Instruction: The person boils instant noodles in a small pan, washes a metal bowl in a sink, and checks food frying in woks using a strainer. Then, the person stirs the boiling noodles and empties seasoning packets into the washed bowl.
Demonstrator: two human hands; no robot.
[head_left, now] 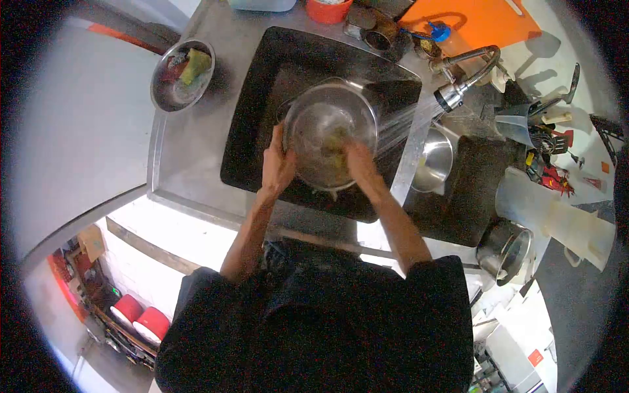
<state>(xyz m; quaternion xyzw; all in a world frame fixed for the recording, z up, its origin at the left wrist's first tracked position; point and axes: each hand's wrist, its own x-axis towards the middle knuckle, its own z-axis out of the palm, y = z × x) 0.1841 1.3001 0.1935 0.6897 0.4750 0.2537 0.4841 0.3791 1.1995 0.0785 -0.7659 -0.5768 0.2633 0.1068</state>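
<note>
A round, clear-looking bowl [321,108] is held over the dark sink basin [252,141]. My left hand [279,160] grips its left rim, fingers wrapped round the edge. Inside the bowl, toward its right side, my right hand [359,164] is at a blurred yellow-green thing [337,147], perhaps a sponge; the fingers are smeared by motion. Water sprays down and left from the faucet head [449,97], passing by the bowl's right side.
A metal bowl [173,95] with sponges stands on the left counter. Another metal bowl [432,160] is right of the basin, near a second dark basin [468,190]. A pot [504,252], plastic containers [524,203] and a utensil holder [514,124] line the right side.
</note>
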